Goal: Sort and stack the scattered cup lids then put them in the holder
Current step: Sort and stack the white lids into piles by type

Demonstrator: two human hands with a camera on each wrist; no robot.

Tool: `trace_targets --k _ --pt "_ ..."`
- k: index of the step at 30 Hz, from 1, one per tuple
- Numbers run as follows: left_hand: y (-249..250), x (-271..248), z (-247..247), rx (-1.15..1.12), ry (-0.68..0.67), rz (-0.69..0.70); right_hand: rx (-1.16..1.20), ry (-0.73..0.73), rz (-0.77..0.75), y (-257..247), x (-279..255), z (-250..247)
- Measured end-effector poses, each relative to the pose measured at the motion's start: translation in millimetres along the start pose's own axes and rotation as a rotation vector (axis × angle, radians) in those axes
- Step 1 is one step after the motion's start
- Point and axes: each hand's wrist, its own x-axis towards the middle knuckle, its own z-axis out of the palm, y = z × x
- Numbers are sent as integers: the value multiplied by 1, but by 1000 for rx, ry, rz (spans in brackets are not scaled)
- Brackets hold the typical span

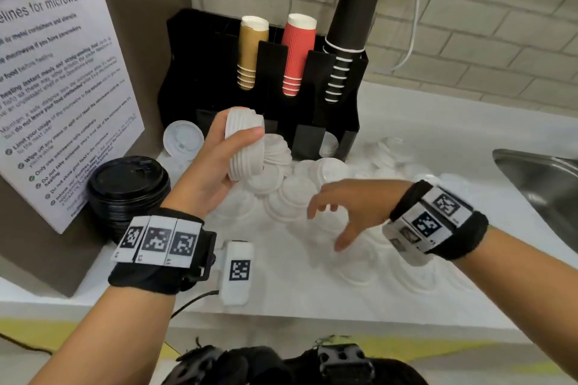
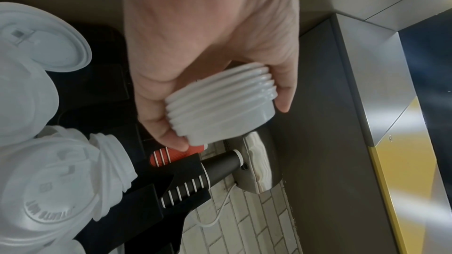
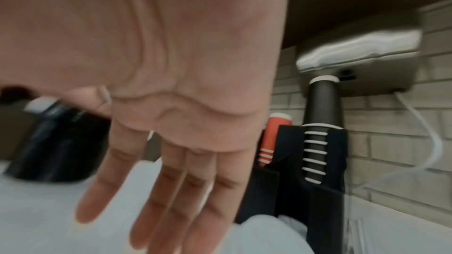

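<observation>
My left hand [image 1: 219, 159] grips a nested stack of white lids [image 1: 245, 147] above the counter, in front of the black holder [image 1: 337, 122]. The left wrist view shows the stack of white lids [image 2: 220, 107] held between thumb and fingers. My right hand [image 1: 337, 216] hovers with spread fingers [image 3: 159, 190] and holds nothing, just above the scattered white lids [image 1: 294, 197] on the white counter. A stack of black lids [image 1: 125, 191] stands at the left. More white lids [image 2: 49, 190] lie piled by the holder's base.
The holder carries brown cups [image 1: 251, 53], red cups [image 1: 297, 53] and black cups [image 1: 350, 34]. A microwave notice [image 1: 59, 97] leans at the left. A steel sink [image 1: 544, 194] is at the right edge. A white cable [image 1: 413, 22] hangs down the brick wall.
</observation>
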Motion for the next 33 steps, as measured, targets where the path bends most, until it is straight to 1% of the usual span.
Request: trace_targets --k 2,3,6,9,13,15,17,19,22,25,27,29,31,33 --pt "-1 -1 -1 5 -2 -4 -207 -144 40 4 -2 20" --pt "-2 -2 -1 10 -5 -4 -316 -180 43 6 -3 29" --pt "-2 -3 -1 31 -14 -4 -577 -213 4 12 -6 50" --pt "-2 -4 1 50 -29 -2 -656 -214 12 15 -6 58" --pt "-2 -3 5 37 -29 -6 -588 -193 -5 15 -4 59" --pt "-2 -3 6 34 -26 -4 -474 -159 -21 15 -4 54" --pt "-3 -3 6 24 -25 -4 -225 -74 -23 16 -5 39" --pt "-5 -4 5 21 -20 0 68 81 -50 15 -6 20" --pt "-5 -4 6 24 -17 9 441 375 -120 9 -5 -4" --pt "-3 -5 10 23 -15 20 771 591 -192 -7 4 -12" --pt "-2 -5 12 26 4 32 905 721 -220 -21 11 -11" --pt "-2 -6 13 10 27 54 997 808 -258 -34 20 -6" --pt "-3 -6 13 -12 36 74 1065 855 -281 -44 27 0" --pt "-3 -7 13 -9 18 84 1100 881 -283 -51 32 6"
